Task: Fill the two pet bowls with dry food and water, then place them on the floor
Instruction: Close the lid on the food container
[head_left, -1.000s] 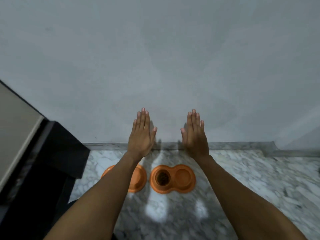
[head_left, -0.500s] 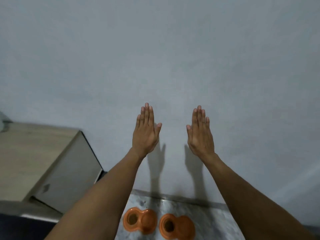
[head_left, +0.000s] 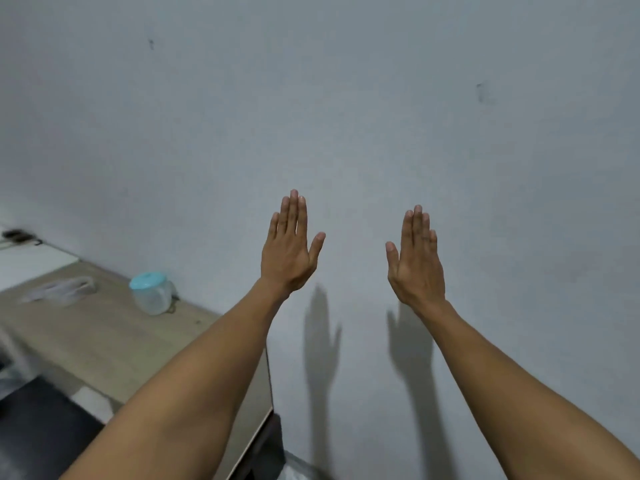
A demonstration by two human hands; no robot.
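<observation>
Hands raised before the grey wall [head_left: 346, 98]: left hand [head_left: 290, 252] and right hand [head_left: 417, 263] flat, fingers straight, each grip holding nothing. Lidded plastic jar [head_left: 152, 296] stands on the wooden surface [head_left: 104, 337] at left.

Wall [head_left: 381, 98]: flat pale blue-grey, no pattern, a couple of small dark scuffs [head_left: 151, 44]. Two darker grey shadows [head_left: 320, 341] on it, below left hand [head_left: 289, 252] and right hand [head_left: 417, 268]. Counter [head_left: 86, 334]: light beige wood grain on top, side panel [head_left: 258, 403] duller grey-beige with a pale edge. Jar [head_left: 154, 301]: cloudy clear body, light turquoise lid [head_left: 147, 279]. Plastic bag [head_left: 59, 289]: crumpled, whitish-clear. Slab [head_left: 31, 261] at the far end: plain white, small black item [head_left: 15, 234] behind it. Floor [head_left: 298, 469] sliver: grey.
</observation>
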